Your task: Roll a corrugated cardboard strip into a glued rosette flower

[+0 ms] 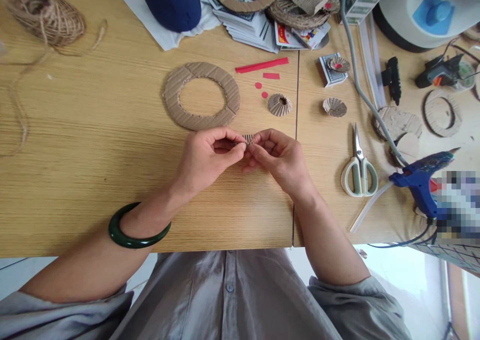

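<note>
Between both hands is a small piece of pleated brown cardboard [248,138], mostly covered by the fingertips. My left hand [213,155] pinches its left side, and my right hand [279,157] pinches its right side, the thumbs nearly touching. Just beyond my left hand lies a flat cardboard ring [172,95]. A pleated cardboard rosette [279,105] sits beyond my right hand, beside two small red paper dots [264,95]. Farther back are a short red strip [271,76] and a long red strip [262,65].
Scissors [359,172] and a blue glue gun [423,180] lie to the right, with a grey cable [360,80] running past. Another rosette [334,107] rests near a card box [330,77]. Twine [56,17] sits back left; playing cards [247,32] are at the back.
</note>
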Demonstrator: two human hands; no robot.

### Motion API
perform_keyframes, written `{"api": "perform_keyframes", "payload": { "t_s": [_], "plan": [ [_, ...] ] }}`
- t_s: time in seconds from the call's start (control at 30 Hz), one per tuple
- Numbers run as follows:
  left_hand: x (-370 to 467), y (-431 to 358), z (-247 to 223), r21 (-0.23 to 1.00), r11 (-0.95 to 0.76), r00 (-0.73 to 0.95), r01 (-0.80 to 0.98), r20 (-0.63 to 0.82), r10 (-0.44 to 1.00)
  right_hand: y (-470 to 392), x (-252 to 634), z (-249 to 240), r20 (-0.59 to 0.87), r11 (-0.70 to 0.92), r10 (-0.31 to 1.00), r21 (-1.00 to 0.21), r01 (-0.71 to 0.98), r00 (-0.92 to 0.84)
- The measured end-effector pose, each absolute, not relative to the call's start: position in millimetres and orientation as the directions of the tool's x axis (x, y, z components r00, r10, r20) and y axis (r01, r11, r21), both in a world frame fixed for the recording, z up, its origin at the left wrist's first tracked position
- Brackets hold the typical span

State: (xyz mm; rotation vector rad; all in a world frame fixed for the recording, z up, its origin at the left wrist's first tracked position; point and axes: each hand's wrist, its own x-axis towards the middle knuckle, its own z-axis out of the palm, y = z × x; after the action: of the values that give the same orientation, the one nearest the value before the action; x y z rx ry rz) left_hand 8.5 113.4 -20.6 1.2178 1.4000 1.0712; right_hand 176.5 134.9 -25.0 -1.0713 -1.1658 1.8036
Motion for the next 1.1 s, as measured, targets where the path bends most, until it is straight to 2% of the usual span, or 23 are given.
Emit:
{"api": "perform_keyframes", "payload": {
  "t_s": [0.17, 0.37, 0.57, 0.7, 0.93, 1.1],
  "plan": [
    [6, 113, -25, 0.981, 0.101, -0.017, 0.164, -0.099, 0.995, 135, 176, -26, -0.256, -0.329, 0.888, -0.934, -0.138, -0.383],
    [2, 116, -20, 0.979, 0.164, 0.021, 0.123, -0.168, 0.986, 138, 180, -27, -0.267, -0.361, 0.857, -0.921, -0.144, -0.440],
    [-8, 123, -17, 0.963, 0.267, 0.232, -0.041, -0.250, 0.940, 142, 186, -22, -0.274, -0.395, 0.802, -0.910, -0.128, -0.531],
    [-12, 125, -20, 0.953, 0.290, 0.285, -0.088, -0.255, 0.924, 142, 185, -22, -0.254, -0.384, 0.808, -0.911, -0.148, -0.531],
    [-4, 123, -21, 0.938, 0.306, 0.185, -0.163, -0.275, 0.943, 139, 181, -23, -0.249, -0.367, 0.846, -0.913, -0.177, -0.471],
    [0, 121, -21, 0.966, 0.241, 0.034, -0.094, -0.238, 0.971, 139, 181, -21, -0.259, -0.373, 0.848, -0.912, -0.172, -0.462]
  ]
}}
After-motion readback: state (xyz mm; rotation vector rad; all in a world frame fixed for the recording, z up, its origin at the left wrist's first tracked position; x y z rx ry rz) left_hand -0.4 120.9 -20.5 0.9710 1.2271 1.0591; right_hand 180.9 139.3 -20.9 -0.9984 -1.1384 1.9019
